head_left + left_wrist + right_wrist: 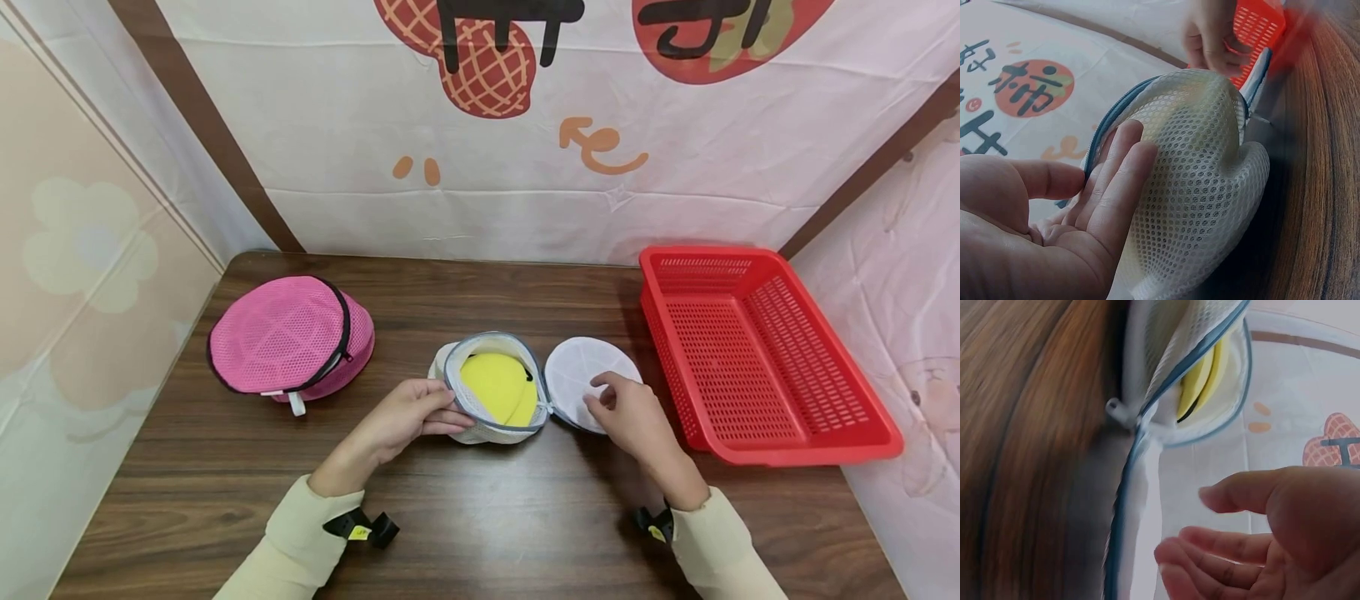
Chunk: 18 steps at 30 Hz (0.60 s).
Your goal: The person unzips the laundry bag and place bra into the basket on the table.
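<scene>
A white mesh laundry bag (487, 432) with a grey-blue zip rim stands unzipped mid-table, its round lid (577, 367) folded out to the right. Inside lies a smooth, rounded yellow item (491, 385) with a small black part; its kind cannot be told. My left hand (412, 417) pinches the bag's left rim, thumb at the zip edge and fingers along the outer mesh (1191, 194). Over the lid hovers my right hand (637, 421), fingers loosely bent, thumb apart, holding nothing. The zip pull (1116, 411) hangs at the hinge side between bag and lid.
A pink mesh laundry bag (281, 333) with black trim sits at the left of the wooden table (480, 517). To the right stands a red plastic basket (750, 367). A printed cloth (337, 125) hangs behind the table.
</scene>
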Tool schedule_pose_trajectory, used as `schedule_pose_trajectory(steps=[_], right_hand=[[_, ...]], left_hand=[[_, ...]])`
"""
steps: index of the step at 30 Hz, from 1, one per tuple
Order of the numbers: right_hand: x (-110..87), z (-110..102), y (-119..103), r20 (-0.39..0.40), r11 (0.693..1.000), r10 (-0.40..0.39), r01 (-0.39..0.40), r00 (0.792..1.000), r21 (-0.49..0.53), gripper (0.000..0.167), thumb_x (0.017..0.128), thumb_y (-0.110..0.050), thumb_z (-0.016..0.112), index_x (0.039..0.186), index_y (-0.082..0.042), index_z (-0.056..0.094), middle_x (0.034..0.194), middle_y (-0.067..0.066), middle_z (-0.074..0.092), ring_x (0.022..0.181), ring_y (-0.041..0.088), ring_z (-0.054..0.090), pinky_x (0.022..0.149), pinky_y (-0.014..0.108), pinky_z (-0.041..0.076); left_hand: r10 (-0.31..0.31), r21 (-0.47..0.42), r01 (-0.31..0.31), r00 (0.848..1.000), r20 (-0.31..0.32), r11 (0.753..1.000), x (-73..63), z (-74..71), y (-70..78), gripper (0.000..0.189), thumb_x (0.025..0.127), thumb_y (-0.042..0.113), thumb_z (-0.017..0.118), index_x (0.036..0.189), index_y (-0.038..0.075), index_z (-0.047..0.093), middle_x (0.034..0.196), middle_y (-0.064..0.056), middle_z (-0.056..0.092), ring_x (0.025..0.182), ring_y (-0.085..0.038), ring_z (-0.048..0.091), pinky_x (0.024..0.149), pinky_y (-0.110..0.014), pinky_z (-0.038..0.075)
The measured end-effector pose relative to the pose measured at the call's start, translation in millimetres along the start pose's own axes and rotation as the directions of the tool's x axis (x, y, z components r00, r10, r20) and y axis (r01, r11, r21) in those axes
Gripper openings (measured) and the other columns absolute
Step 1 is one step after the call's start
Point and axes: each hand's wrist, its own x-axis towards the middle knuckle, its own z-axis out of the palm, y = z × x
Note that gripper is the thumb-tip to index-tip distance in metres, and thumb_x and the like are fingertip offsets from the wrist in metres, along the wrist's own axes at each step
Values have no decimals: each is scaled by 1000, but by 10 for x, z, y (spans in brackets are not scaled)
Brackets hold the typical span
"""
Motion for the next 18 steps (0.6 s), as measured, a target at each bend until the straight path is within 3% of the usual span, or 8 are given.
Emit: schedule_pose_trajectory(steps=[3, 6, 12, 18], right_hand=[[30, 8, -91, 44, 994, -9, 4, 999, 113, 26, 92, -20, 74, 111, -4, 71, 83, 3, 71, 74, 15, 65, 67, 32, 55], [55, 4, -190, 131, 964, -35, -1, 991, 266, 27, 94, -18, 72, 115, 0, 69, 89, 4, 72, 81, 17, 68, 73, 30, 55], [87, 45, -346, 335, 849, -109, -88, 936, 522, 44, 101, -16, 62, 132, 14, 54, 115, 20, 69, 105, 29, 69, 92, 35, 58], [160, 132, -375, 452, 729, -84, -254, 888, 635, 57, 103, -17, 58, 145, 15, 36, 125, 26, 64, 109, 28, 68, 99, 42, 56]], left_hand=[[9, 3, -9, 1000, 5, 1000, -4, 1, -6, 32, 108, 4, 39, 121, -21, 53, 109, -26, 71, 94, -19, 74, 94, -42, 58], [10, 5, -10, 1000, 7, 1000, -6, -1, -10, 31, 108, 4, 39, 121, -20, 53, 109, -27, 71, 94, -19, 74, 94, -42, 58], [3, 13, -3, 1000, 9, 1000, -8, -1, -14, 30, 108, 4, 39, 120, -20, 54, 108, -25, 72, 94, -20, 74, 94, -42, 58], [3, 13, -3, 1000, 8, 1000, -12, 2, -15, 25, 108, 3, 40, 110, -13, 58, 106, -23, 72, 93, -20, 74, 93, -42, 58]])
